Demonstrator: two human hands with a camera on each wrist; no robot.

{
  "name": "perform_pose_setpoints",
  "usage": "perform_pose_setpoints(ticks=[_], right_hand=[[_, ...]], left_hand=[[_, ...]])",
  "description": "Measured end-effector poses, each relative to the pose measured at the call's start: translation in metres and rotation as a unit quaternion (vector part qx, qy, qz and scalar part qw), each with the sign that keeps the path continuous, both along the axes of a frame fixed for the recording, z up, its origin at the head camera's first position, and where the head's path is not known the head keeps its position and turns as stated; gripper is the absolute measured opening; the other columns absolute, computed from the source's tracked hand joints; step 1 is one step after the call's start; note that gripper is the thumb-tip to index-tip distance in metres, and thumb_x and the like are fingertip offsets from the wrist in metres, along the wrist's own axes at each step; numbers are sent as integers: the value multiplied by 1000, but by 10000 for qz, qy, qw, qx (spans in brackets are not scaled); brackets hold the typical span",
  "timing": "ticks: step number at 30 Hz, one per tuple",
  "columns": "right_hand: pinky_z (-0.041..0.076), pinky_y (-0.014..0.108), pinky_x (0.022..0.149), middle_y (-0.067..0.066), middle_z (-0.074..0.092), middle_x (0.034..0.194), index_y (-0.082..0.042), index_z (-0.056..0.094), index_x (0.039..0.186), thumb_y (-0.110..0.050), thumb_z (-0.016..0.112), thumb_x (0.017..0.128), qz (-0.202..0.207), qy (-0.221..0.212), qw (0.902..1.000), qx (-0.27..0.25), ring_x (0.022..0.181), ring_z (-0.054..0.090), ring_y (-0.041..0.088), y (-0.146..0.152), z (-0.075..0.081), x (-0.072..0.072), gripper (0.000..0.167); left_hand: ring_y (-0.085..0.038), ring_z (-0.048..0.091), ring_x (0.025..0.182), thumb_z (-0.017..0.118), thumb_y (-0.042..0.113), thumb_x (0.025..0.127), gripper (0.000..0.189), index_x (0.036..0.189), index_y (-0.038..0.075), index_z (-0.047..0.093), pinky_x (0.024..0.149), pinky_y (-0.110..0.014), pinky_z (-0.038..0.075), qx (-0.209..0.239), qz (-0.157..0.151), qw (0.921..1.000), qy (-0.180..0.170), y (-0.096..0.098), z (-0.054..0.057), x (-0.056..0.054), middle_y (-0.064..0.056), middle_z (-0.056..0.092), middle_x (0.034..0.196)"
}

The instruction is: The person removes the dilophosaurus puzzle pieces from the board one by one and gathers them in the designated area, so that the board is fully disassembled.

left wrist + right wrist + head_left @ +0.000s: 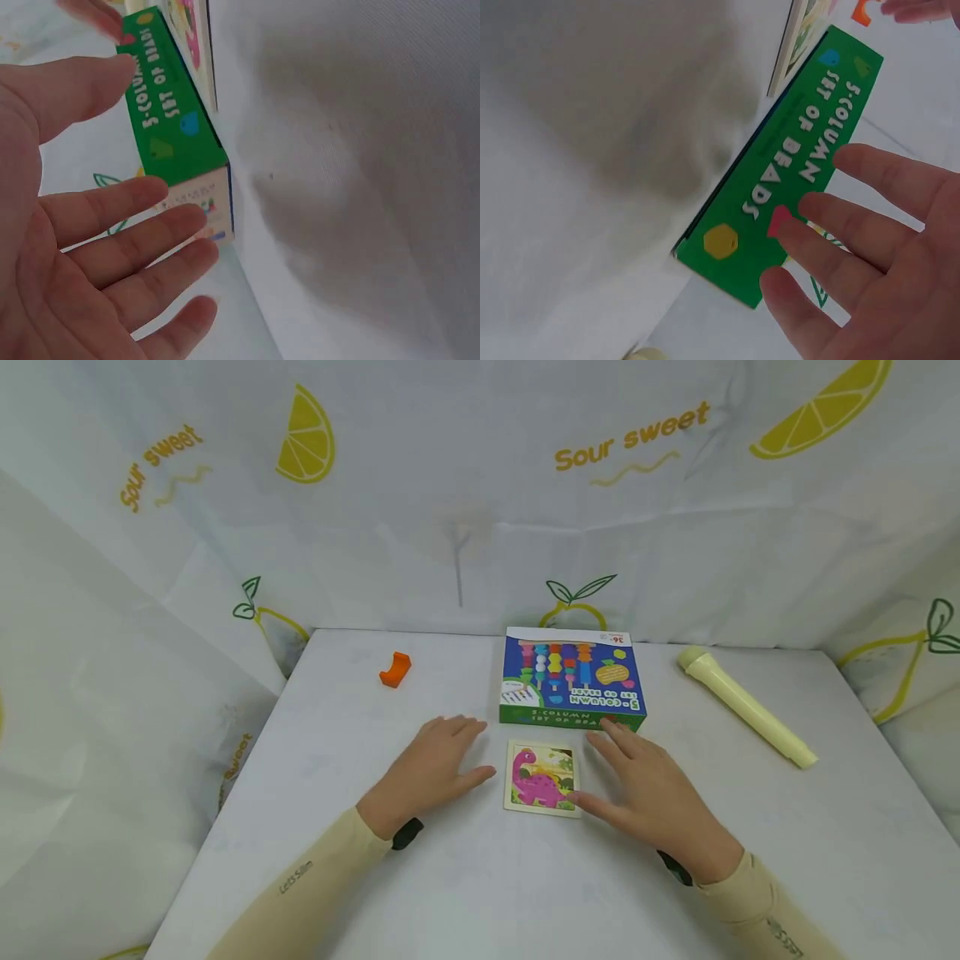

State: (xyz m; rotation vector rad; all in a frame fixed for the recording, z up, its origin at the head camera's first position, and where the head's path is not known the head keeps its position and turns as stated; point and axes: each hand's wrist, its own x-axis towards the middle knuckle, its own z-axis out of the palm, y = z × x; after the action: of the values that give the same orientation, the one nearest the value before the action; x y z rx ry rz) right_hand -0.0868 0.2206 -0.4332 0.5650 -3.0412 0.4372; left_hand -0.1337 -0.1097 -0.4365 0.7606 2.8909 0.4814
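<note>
A square dinosaur puzzle [542, 779] with a pink dinosaur lies on the white table between the two hands. Left of it hovers my left hand [431, 768], fingers spread and nothing in them. My right hand [652, 785] is on the other side, fingers spread, its thumb overlapping the puzzle's right edge in the head view. Behind the puzzle lies a blue and green bead set box [572, 681]; its green side [787, 165] faces the right palm in the right wrist view. The right fingertips overlap the box's front corner in the head view.
An orange curved block [396, 669] lies at the back left of the table [360, 910]. A pale yellow tube [746, 706] with a wider head slants across the right side. A white cloth [420, 510] printed with lemons hangs behind the table.
</note>
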Motion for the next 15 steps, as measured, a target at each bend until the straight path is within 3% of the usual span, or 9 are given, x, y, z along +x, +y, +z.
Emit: perform_pose_setpoints(ticks=[2,4,8,15], right_hand=[[46,65,117,20,49,166,-10,56,157,-68,76,91,120,-34,9999,-88,150,52,45,-9,-2,-4,90],[49,63,115,19,53,163,-9,59,154,-63,79,91,214,-139,9996,-134,148,55,43,-17,-4,-7,85],[51,60,114,18,59,158,-7,63,150,-59,81,91,378,-299,9986,-212,145,58,41,-32,-9,-12,80],[51,59,115,15,60,157,-10,68,147,-54,84,90,373,-680,9969,-165,146,58,39,-43,-12,-17,74]], left_hand=[[-27,62,142,74,49,101,65,152,11,61,122,-48,47,71,-196,9998,-44,10,-2,-3,-7,67,150],[-24,66,137,74,46,102,58,149,12,65,118,-44,52,84,-329,9993,-142,20,-7,-6,-5,71,146],[-23,65,137,74,47,102,57,147,13,66,117,-40,52,30,-471,9986,-252,37,-14,-12,-4,70,146],[-21,65,126,75,49,100,54,140,13,71,110,-34,57,-167,-412,9987,-234,52,-12,-17,-4,70,140]])
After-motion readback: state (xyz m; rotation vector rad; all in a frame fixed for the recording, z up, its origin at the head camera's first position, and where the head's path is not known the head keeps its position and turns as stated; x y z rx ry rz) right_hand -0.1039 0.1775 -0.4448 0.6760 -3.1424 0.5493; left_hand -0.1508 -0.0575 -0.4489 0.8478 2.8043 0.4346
